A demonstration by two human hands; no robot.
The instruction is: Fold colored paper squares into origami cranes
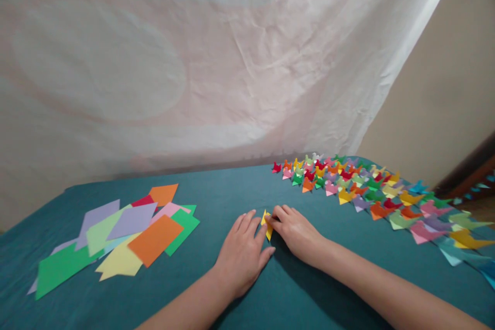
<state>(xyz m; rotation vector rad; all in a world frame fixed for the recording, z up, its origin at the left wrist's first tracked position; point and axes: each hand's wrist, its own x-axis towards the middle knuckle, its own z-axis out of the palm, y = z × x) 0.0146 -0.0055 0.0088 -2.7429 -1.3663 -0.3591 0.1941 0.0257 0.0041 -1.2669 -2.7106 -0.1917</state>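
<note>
**Yellow paper pinched between two hands**

A small yellow paper (266,224) stands on the teal cloth (216,191), near the front middle, caught between both hands. The left hand (242,255) lies nearly flat, fingers spread narrow, its fingertips against the paper's left side. The right hand (296,232) curls over it, fingertips pinching the top edge. It looks light, thin and easily creased; best held by its folded edges. Most of it is hidden behind fingers, so its shape is unclear. To the left lie loose sheets (127,234); to the right, rows of folded birds (367,191), cut off at the frame edge.
</note>
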